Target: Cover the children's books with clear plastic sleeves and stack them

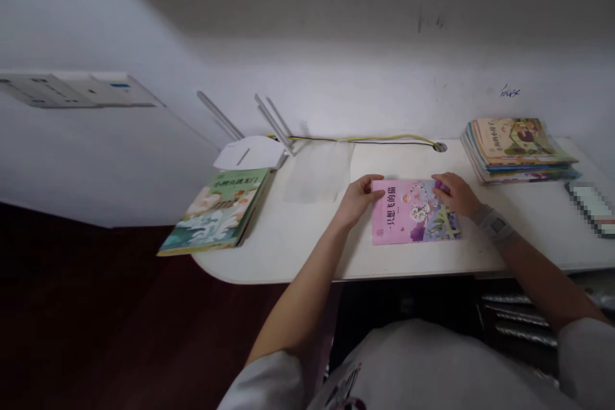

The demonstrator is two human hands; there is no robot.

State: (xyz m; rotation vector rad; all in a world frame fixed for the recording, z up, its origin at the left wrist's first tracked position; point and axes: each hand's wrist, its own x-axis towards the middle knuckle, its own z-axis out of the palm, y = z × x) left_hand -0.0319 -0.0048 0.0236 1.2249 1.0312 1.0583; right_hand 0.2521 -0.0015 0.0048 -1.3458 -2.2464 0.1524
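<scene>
A pink picture book (pixel 406 214) with a cartoon cover lies between my hands, over the white desk (pixel 298 250). My left hand (pixel 358 200) pinches its upper left corner, thumb on the cover. At the upper right corner, my right hand (pixel 456 193) grips the same book, its fingers curled over the edge. Beyond my right hand sits a stack of picture books (pixel 516 141). Off to the left, a few more books with a green cover on top (pixel 221 208) overhang the desk's rounded end.
A white router (pixel 252 152) with raised antennas stands behind the green book. A translucent sheet (pixel 317 173) lies beside it. Yellow and black cables (pixel 375 139) run along the wall to a desk hole (pixel 439 147). A phone-like device (pixel 593 205), blurred out, rests at the right.
</scene>
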